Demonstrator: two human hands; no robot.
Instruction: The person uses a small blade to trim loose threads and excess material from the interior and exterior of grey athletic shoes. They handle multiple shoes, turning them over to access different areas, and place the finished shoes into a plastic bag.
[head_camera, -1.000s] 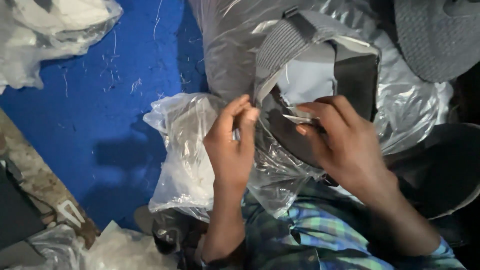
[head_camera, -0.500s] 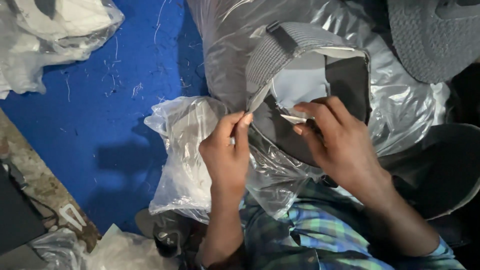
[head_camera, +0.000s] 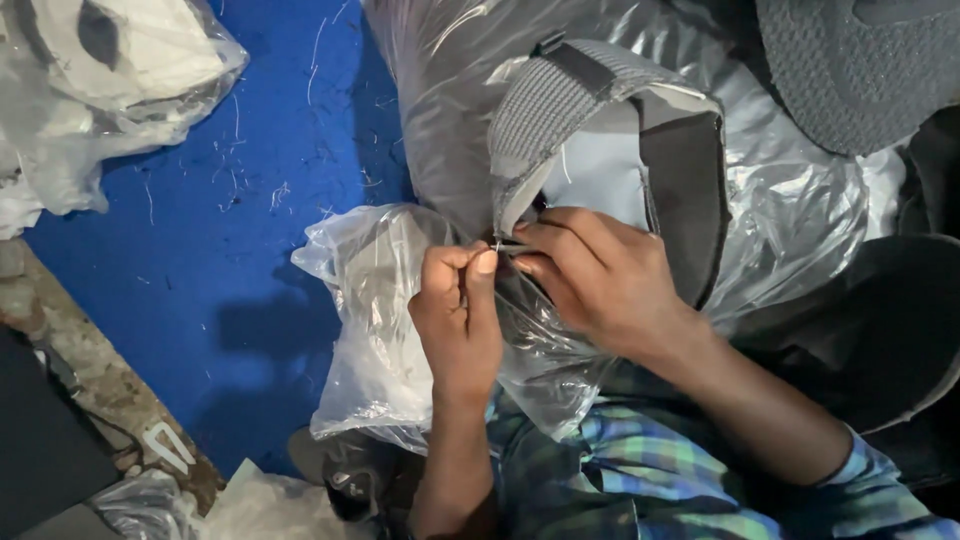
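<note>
The left hand is curled into a loose fist, thumb and forefinger pinched together at the edge of a grey shoe upper; what sits between those fingertips is too small to make out, perhaps a thread or a needle. The right hand meets it from the other side, fingers bent and gripping the lower rim of the same shoe upper, the fingertips of both hands nearly touching. The forearms come up from the bottom of the view, the right one in a blue and green plaid sleeve. The shoe upper is a ribbed grey knit piece with a pale lining and a dark panel on its right side, and it stands just above the hands, resting on a large clear plastic bag that holds dark grey material. Under and to the left of the left hand lies a smaller crumpled clear bag with something whitish inside. All this rests over a blue surface strewn with loose thread scraps. Another clear bag with white and dark pieces sits at the upper left, well apart, and a grey knit piece fills the upper right corner.
</note>
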